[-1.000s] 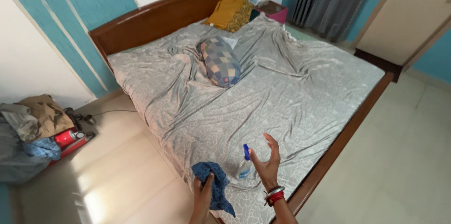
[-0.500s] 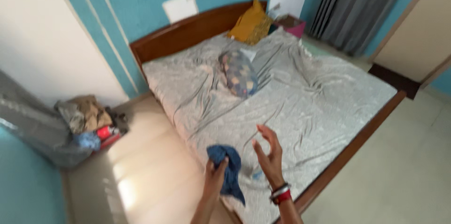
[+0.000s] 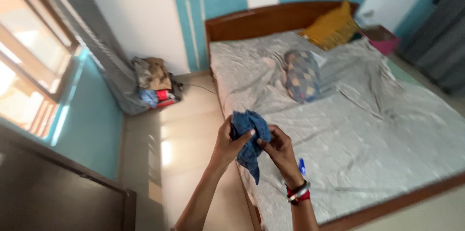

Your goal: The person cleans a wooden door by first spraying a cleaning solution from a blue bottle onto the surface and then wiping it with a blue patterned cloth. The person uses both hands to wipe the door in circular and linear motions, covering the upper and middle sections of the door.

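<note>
**Two hands hold a blue cloth by the bed**

The left hand [image 3: 226,141] and the right hand [image 3: 279,149] are both up in front of the person. Between them is a crumpled dark blue cloth [image 3: 248,134]. The left hand's fingers are closed around the left side of the cloth. The right hand pinches the right side with its fingers and thumb. One end of the cloth hangs down below the hands. The right wrist wears red and silver bangles [image 3: 298,192].

The hands and cloth are over the near edge of a big wooden bed with a wrinkled grey sheet [image 3: 368,129]. Just beside the right hand, a small spray bottle with a blue top [image 3: 302,166] lies on the sheet. Most of it is hidden behind the hand.

Farther up the bed lies a checked pillow in blue and tan squares [image 3: 301,75]. A yellow cushion [image 3: 332,26] leans at the brown headboard [image 3: 261,18].

On the tan floor by the wall sits a pile of clothes with something red in it [image 3: 152,83]. A grey curtain [image 3: 92,37] hangs beside a sunny window [image 3: 29,66] on the left.
</note>
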